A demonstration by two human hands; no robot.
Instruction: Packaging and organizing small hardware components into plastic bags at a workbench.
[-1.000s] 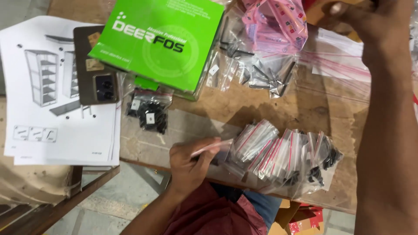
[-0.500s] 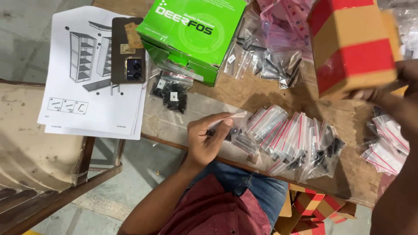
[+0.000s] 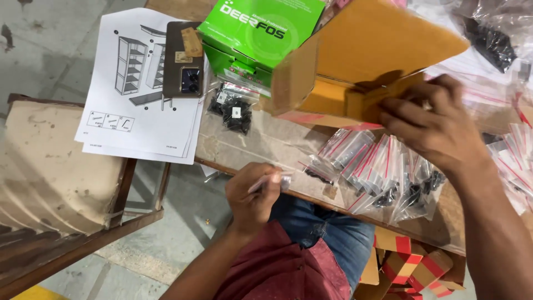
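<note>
- Right hand (image 3: 438, 130) sits at about three o'clock in the head view, fingers spread and pressed flat on the flap of a cardboard box (image 3: 366, 61), thumb tucked beneath: a pinning grip that keeps the tilted box from swinging.
- The box hangs above the table (image 3: 277, 147), mouth turned toward the person, so its inside faces the row of bags below it.
- Left hand (image 3: 252, 194) is at six o'clock, just off the table's near edge, fingers curled narrow around a small clear bag (image 3: 277, 180); the bag pokes out toward three o'clock, pinched at one end so the rest stays free.
- Row of little zip bags (image 3: 377, 172) with red strips lies at four o'clock from centre, overlapped like tiles, dark screws showing at their lower ends; stacked this way, each one can be picked off singly.
- Green box (image 3: 255, 30) rests at twelve o'clock, touching the cardboard box's left side.
- Black screw packets (image 3: 233, 111) lie just beneath the green box, at eleven o'clock from the left hand.
- Instruction sheet (image 3: 139, 94) hangs over the table's left edge at ten o'clock, weighted by a phone (image 3: 183, 58) lying on top.
- Worn chair (image 3: 55, 178) stands at nine o'clock, well apart from both hands.
</note>
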